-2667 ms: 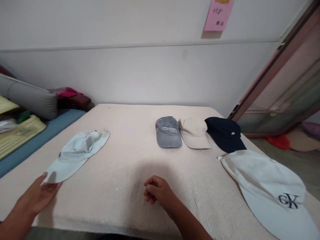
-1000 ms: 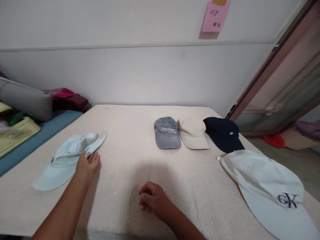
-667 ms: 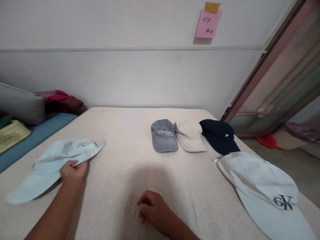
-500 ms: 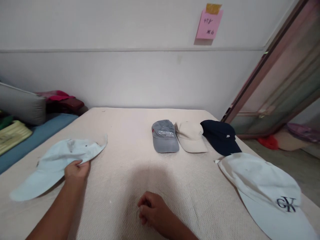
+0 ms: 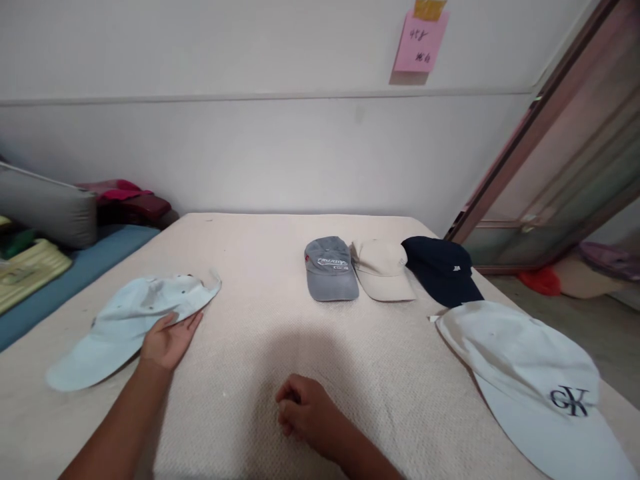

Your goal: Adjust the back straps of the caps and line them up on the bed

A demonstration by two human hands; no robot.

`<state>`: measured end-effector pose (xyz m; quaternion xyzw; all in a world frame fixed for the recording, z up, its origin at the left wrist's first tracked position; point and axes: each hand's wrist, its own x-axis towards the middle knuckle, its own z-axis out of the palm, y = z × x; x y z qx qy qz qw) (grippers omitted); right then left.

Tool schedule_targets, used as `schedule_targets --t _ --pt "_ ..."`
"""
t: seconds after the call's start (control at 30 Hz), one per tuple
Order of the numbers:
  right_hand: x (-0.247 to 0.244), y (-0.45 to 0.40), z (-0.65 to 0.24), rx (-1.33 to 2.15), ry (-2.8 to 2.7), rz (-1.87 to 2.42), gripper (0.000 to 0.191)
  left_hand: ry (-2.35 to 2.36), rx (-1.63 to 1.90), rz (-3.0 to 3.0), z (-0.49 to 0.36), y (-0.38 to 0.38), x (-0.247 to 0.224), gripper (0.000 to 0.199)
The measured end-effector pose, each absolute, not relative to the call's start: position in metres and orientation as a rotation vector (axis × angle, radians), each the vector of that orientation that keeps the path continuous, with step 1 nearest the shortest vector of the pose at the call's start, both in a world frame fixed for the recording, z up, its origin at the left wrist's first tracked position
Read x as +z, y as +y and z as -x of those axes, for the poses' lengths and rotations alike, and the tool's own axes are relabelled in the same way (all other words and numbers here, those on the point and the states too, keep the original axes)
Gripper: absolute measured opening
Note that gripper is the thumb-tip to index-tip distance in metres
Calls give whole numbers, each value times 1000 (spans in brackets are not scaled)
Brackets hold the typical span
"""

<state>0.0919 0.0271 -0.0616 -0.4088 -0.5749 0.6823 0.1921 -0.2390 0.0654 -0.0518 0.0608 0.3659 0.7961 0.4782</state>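
Our right hand (image 5: 305, 413) rests curled in a loose fist on the desk (image 5: 260, 267). Farther left, our left hand (image 5: 169, 339) lies flat and open on the pale cap (image 5: 125, 320), whose long axis runs from its brim at near left to its crown at far right.

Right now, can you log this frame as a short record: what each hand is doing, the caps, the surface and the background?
left hand: flat, palm down, at the edge of the pale blue cap
right hand: loose fist resting on the cloth
far row: grey cap, beige cap, navy cap
near right: white cap
wall: pink note
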Motion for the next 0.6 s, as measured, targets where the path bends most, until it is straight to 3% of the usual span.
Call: schedule_targets --t 0.1,0.23,0.43,0.6 --pt "-60 27 -92 1882 -1644 1124 14 1147 1661 -268 237 50 -53 23" --pt "-58 27 -93 1833 -1707 1124 14 1320 1402 -371 229 20 -52 17" --pt "-46 25 -102 1802 -1791 1183 17 1606 1354 -510 174 -2 -57 17" --pt "-40 40 -130 1656 -1698 1219 13 1516 1057 -707 85 7 -35 31"
